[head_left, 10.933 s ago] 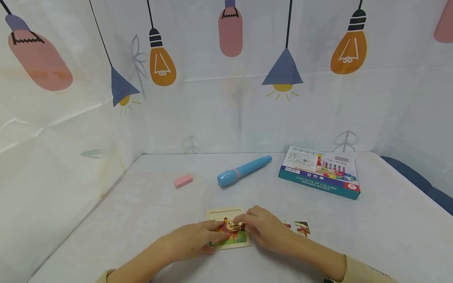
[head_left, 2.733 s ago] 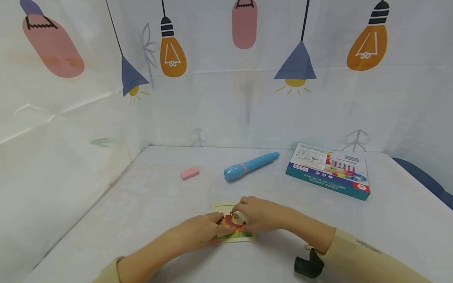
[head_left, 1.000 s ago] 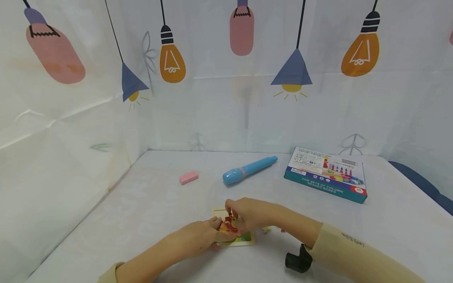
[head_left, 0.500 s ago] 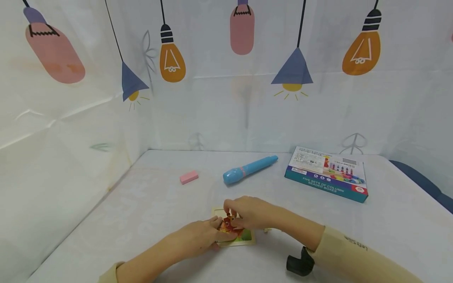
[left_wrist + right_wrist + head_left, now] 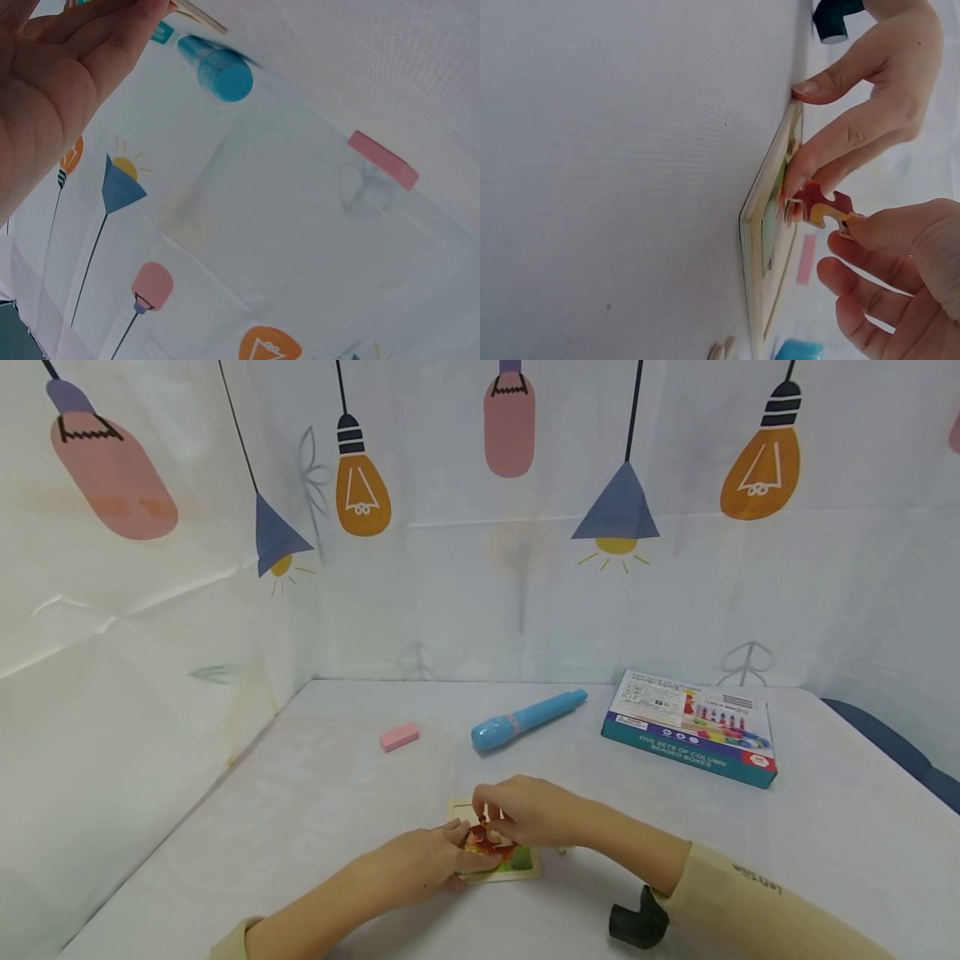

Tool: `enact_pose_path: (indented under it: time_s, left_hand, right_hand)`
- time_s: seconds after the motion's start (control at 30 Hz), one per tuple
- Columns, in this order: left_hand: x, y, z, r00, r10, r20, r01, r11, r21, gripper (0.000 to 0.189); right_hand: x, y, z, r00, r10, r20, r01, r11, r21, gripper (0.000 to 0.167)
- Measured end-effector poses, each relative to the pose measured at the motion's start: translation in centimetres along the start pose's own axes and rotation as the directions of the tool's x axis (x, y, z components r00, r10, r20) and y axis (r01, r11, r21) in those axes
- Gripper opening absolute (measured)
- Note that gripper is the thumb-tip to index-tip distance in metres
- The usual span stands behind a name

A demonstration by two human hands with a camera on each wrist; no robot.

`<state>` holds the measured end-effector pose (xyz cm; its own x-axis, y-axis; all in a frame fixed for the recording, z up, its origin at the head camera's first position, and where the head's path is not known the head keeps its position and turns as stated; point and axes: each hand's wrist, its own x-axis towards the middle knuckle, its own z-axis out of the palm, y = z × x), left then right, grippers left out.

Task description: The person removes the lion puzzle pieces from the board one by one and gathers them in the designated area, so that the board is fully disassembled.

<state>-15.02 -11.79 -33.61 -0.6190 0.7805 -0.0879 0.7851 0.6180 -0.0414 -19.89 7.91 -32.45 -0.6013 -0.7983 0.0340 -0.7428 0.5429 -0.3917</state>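
A small wooden jigsaw tray [image 5: 517,875] with a picture of an animal on green lies flat on the white table. My left hand [image 5: 411,862] rests on its left side; in the right wrist view the index finger presses the pieces while the thumb touches the near edge. Between thumb and fingers my right hand [image 5: 534,812] pinches a red and yellow puzzle piece [image 5: 823,206], which stands tilted just over the tray, beside the left fingertips. Loose puzzle pieces [image 5: 718,351] lie to the tray's right, mostly hidden by the right forearm in the head view.
Behind the tray lie a pink eraser-like block [image 5: 399,737] and a blue toy microphone [image 5: 528,720]. A boxed beaded toy set [image 5: 690,727] sits at the back right. A black wrist-worn device [image 5: 639,920] hangs under the right sleeve. A lamp-patterned curtain [image 5: 450,593] closes the back.
Since 2.7 seconds ago my right hand has shifted slightly left and tipped up a red and yellow puzzle piece. In the last second its angle has altered a little; my left hand stays put.
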Motion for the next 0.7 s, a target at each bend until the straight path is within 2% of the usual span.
enact_pose_path:
  time_s: [0.37,0.7]
  left_hand:
    - [0.0,-0.1,0.3,1.0,-0.025,-0.006,0.025,1.0,-0.011,0.05]
    - [0.2,0.1,0.0,0.997,-0.061,0.055,0.063,0.997,-0.04,0.049]
  right_hand:
    - [-0.8,0.2,-0.3,0.999,-0.017,-0.039,0.018,1.0,0.025,0.016]
    - [-1.6,1.1,-0.8,0.996,-0.038,-0.079,0.039,0.999,0.008,0.015]
